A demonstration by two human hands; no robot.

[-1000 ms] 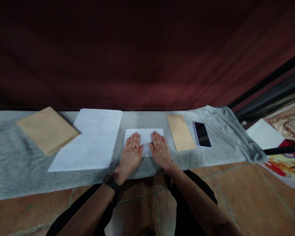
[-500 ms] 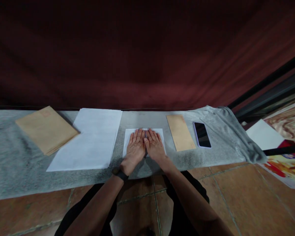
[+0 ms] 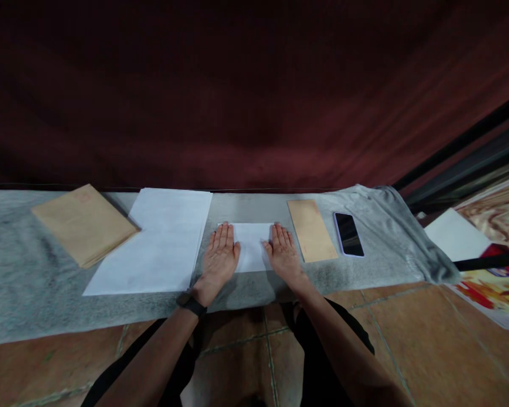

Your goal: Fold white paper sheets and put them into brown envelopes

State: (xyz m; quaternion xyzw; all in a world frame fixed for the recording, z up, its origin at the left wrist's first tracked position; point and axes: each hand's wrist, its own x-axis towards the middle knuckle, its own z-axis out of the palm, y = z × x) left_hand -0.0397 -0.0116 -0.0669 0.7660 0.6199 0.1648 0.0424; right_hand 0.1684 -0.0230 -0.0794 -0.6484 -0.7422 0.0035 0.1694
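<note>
A small white sheet of paper [image 3: 251, 249], seemingly folded, lies flat at the middle of the grey cloth. My left hand [image 3: 220, 252] rests palm down over its left edge, fingers stretched out. Over its right edge lies my right hand [image 3: 283, 252], flat too, with the thumb pointing inward. Neither hand grips anything. Bare paper shows between the two thumbs; both side edges are partly hidden beneath the hands. To the right of my right hand lies a single brown envelope [image 3: 313, 230].
A stack of large white sheets [image 3: 161, 243] lies on the left, partly under a pile of brown envelopes [image 3: 82, 223]. A phone [image 3: 349, 234] lies on the right of the grey cloth [image 3: 385, 237]. Behind hangs a dark red curtain [image 3: 254, 113].
My hands were side by side at the paper's middle. They have slid apart, left hand to the left and right hand to the right, uncovering the centre of the sheet.
</note>
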